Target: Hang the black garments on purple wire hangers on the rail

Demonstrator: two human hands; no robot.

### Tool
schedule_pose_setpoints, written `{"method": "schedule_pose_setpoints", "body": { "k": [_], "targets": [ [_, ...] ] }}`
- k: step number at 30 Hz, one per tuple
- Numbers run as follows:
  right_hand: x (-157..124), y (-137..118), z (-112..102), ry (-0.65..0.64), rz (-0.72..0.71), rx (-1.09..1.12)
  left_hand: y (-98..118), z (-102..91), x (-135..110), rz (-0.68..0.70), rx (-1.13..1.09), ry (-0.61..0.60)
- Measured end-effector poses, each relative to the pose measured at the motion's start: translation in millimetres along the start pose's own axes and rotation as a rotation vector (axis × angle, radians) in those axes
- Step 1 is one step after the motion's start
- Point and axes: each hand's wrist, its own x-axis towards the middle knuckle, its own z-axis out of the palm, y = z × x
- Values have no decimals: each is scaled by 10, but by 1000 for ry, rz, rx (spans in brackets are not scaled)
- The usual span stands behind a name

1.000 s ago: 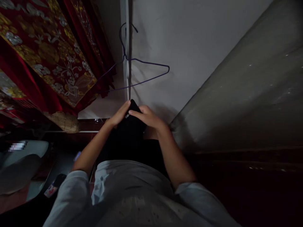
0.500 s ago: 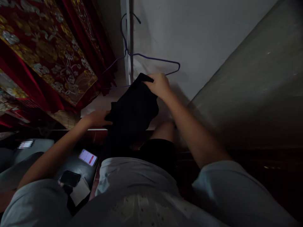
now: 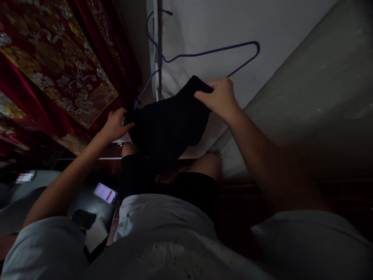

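Note:
A black garment (image 3: 171, 122) is stretched between my hands above my lap; its exact kind does not show in the dim light. My left hand (image 3: 118, 123) pinches its left end, fingers closed. At the upper right edge, my right hand (image 3: 221, 95) is closed round the cloth, the thumb lying across the front. A purple wire hanger (image 3: 204, 53) stands behind the garment, hook upward. Its right arm comes down to my right hand, and its left arm runs down toward my left hand. The hanger's lower part is hidden by cloth and fingers.
Red curtain-like cloth with gold and silver embroidery (image 3: 78, 70) hangs at left. A pale wall (image 3: 221, 23) rises ahead. At lower left, a lit phone (image 3: 105, 193), a dark phone-like object (image 3: 83, 219) and a white paper-like piece (image 3: 96, 235) lie on a dark seat-like surface (image 3: 100, 212).
Both hands have risen and spread farther apart, stretching the black garment wider. The hanger has tilted, its right arm now higher and reaching farther right.

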Motion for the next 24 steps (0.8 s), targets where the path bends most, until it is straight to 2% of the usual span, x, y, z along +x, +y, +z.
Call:
{"method": "schedule_pose_setpoints", "body": {
  "k": [3,7,10,14,16,17,19,21,24],
  "targets": [
    [-90,-41,60,18,16,-3,263,-39,164,121,-110,167],
    [-272,-52,322,-61,17,143,557,-77,409,148,-259,162],
    [-343,-37,391,-56,-5,149,630,-26,570,163,-281,213],
    [-216,22,145,185,-100,64,537,79,712,165,-326,251],
    [-55,67,-38,314,-88,15,460,110,758,137,-343,242],
    [37,93,-122,336,-57,-19,426,113,777,130,-326,233],
    [198,145,-266,290,31,-105,373,84,808,138,-226,194],
    [275,194,-383,139,92,-168,330,0,821,150,-89,182],
    [200,235,-502,-35,97,-13,239,-191,789,125,43,265]
  ]
}}
